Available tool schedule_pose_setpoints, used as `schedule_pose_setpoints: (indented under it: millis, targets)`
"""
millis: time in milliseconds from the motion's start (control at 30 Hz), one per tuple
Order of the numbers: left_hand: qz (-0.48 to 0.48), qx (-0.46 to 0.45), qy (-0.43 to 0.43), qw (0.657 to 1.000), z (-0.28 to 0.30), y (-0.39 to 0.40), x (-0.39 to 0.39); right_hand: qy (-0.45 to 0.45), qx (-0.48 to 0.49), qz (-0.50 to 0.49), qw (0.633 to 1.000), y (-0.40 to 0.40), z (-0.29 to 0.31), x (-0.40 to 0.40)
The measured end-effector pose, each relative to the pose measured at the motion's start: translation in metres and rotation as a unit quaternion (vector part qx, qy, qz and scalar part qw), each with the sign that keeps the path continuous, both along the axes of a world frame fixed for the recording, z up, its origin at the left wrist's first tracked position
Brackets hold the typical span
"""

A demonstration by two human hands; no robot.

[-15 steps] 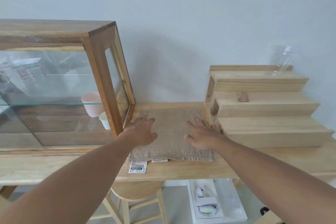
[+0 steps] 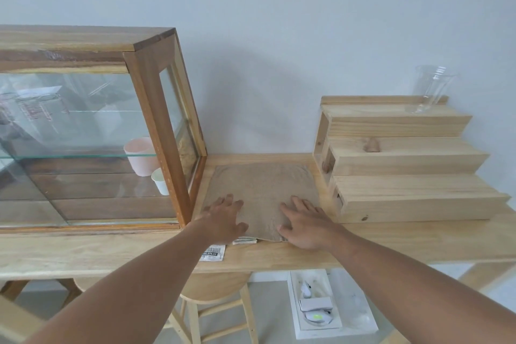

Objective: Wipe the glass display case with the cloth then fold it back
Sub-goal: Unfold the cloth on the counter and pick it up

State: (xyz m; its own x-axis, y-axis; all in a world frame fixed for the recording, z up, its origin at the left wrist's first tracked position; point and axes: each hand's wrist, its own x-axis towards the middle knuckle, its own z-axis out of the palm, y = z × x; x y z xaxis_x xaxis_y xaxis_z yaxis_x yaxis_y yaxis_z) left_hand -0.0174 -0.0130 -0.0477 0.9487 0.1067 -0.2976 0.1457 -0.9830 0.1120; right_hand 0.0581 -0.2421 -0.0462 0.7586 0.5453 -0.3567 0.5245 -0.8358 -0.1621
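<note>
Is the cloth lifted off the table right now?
No. The cloth lies flat on the table, with the left hand and right hand spread open on its near edge.

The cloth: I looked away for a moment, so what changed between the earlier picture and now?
Both hands slid back toward the person along the cloth: the left hand and right hand now lie flat at its near edge instead of mid-cloth. Neither grips it. The cloth stays flat on the table between the display case and the stepped wooden stand.
</note>
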Motion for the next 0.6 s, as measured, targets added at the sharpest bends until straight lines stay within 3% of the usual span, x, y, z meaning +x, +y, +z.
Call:
schedule_pose_setpoints:
  millis: [300,600]
  targets:
    - [-0.009,0.001,-0.017,1.0,-0.036,-0.006,-0.031,-0.028,0.027,0.0,0.999,-0.013,-0.032,-0.01]
    - [-0.04,0.014,-0.093,0.995,-0.054,-0.003,-0.076,-0.069,0.045,0.025,0.996,-0.03,-0.048,-0.038]
